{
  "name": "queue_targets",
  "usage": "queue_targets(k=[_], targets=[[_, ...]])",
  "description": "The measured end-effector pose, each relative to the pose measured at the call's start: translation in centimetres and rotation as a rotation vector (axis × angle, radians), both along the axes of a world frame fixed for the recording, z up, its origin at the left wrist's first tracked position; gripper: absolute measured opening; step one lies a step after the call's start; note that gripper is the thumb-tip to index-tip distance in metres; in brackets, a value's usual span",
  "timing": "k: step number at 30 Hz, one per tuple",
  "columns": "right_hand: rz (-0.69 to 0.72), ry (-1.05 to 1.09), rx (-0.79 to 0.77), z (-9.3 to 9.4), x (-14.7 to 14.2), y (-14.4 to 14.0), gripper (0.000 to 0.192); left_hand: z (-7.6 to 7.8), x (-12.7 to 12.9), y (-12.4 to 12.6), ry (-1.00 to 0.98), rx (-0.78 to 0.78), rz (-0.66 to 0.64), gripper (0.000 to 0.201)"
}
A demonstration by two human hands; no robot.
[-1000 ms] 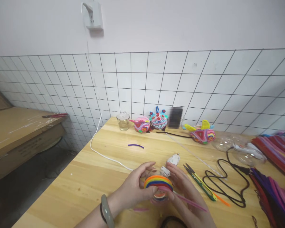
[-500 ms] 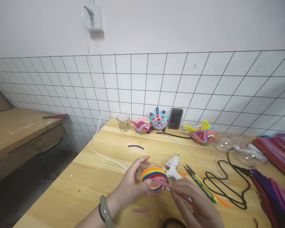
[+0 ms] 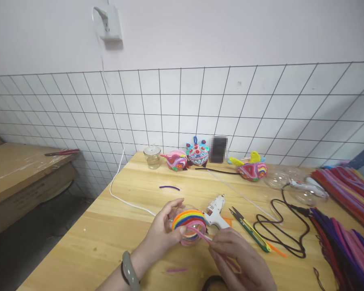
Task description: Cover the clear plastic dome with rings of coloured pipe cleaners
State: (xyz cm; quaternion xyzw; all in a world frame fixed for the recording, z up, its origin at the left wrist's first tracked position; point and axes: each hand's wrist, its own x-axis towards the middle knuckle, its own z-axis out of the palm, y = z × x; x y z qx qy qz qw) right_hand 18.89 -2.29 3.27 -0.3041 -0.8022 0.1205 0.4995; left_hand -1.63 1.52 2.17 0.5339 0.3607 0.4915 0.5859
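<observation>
Low in the frame, your left hand point(image 3: 164, 234) grips the half-wrapped rainbow ball point(image 3: 188, 226) while your right hand point(image 3: 239, 262) pinches the pink pipe cleaner point(image 3: 200, 233), lower bands unfinished.

The desk point(image 3: 115, 226) is made of pale, smooth wood with visible grain. The ball point(image 3: 188, 226) is wrapped in fuzzy, matt pipe cleaner of many colours over clear, glossy plastic. The glue gun point(image 3: 214, 210) is of white plastic. A smooth, glossy bangle point(image 3: 129, 271) is worn on the left wrist. At far left, a small clear glass jar point(image 3: 152, 157) is seen.
</observation>
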Motion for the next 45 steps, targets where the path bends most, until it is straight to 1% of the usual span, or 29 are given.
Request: queue_targets(k=[2, 4, 6, 8, 10, 12, 15, 19, 22, 25, 28, 31, 33, 35, 36, 37, 38, 40, 41, 43, 45], targets=[[-0.034, -0.010, 0.005, -0.5, 0.0, -0.2, 0.035, 0.0, 0.0, 0.0, -0.013, -0.004, -0.004, 0.071], [-0.164, 0.020, -0.043, -1.3, -0.1, -0.3, 0.034, -0.1, -0.2, 0.1, -0.025, -0.007, 0.006, 0.071], [-0.307, 0.109, -0.162, -2.3, 0.0, 0.0, 0.045, -0.2, -0.4, 0.2, -0.038, -0.002, 0.017, 0.071], [-0.370, 0.172, -0.292, -3.1, 0.4, 0.8, 0.054, -0.3, -0.6, 0.4, -0.071, 0.008, 0.018, 0.069], [-0.448, 0.116, -0.357, -3.7, 1.1, 2.0, 0.054, -0.5, -0.8, 0.6, -0.122, 0.016, 0.017, 0.067], [-0.578, -0.065, -0.399, -4.2, 2.1, 3.2, 0.051, -0.7, -1.0, 0.8, -0.179, 0.003, 0.031, 0.064], [-0.642, -0.214, -0.423, -4.8, 3.2, 4.2, 0.046, -0.7, -1.2, 1.2, -0.271, -0.062, 0.054, 0.062], [-0.654, -0.340, -0.424, -5.4, 3.3, 4.2, 0.048, -0.4, -1.1, 1.4, -0.377, -0.137, 0.036, 0.054], [-0.627, -0.386, -0.429, -5.8, 3.1, 4.0, 0.049, -0.3, -0.9, 1.4, -0.439, -0.151, 0.011, 0.047], [-0.591, -0.389, -0.450, -6.0, 3.2, 4.0, 0.050, -0.3, -0.9, 1.5, -0.472, -0.164, 0.017, 0.040], [-0.558, -0.346, -0.476, -5.9, 3.4, 4.3, 0.050, -0.3, -0.8, 1.5, -0.487, -0.178, 0.036, 0.032], [-0.544, -0.261, -0.504, -5.4, 3.4, 4.6, 0.050, -0.4, -0.8, 1.6, -0.515, -0.201, 0.066, 0.029], [-0.556, -0.185, -0.516, -4.6, 3.4, 4.6, 0.052, -0.4, -0.8, 1.7, -0.533, -0.225, 0.085, 0.029], [-0.540, -0.009, -0.538, -3.6, 3.3, 4.2, 0.055, -0.5, -0.9, 1.9, -0.546, -0.248, 0.114, 0.028], [-0.508, 0.127, -0.558, -3.0, 3.3, 3.9, 0.055, -0.5, -0.9, 1.9, -0.550, -0.256, 0.131, 0.026], [-0.454, 0.245, -0.592, -2.4, 3.3, 3.5, 0.052, -0.6, -0.9, 2.0, -0.553, -0.263, 0.146, 0.024], [-0.399, 0.327, -0.624, -1.8, 3.4, 3.1, 0.045, -0.6, -1.0, 2.1, -0.552, -0.267, 0.157, 0.023], [-0.385, 0.374, -0.689, -0.9, 3.4, 2.5, 0.027, -0.6, -1.0, 2.1, -0.543, -0.268, 0.177, 0.021], [-0.400, 0.374, -0.717, -0.6, 3.3, 2.2, 0.025, -0.6, -1.0, 2.1, -0.534, -0.263, 0.190, 0.020], [-0.432, 0.393, -0.774, -0.4, 2.9, 1.9, 0.034, -0.6, -1.0, 2.1, -0.516, -0.252, 0.213, 0.019], [-0.417, 0.477, -0.819, -0.4, 2.3, 1.7, 0.045, -0.6, -1.0, 2.0, -0.495, -0.237, 0.225, 0.021]])
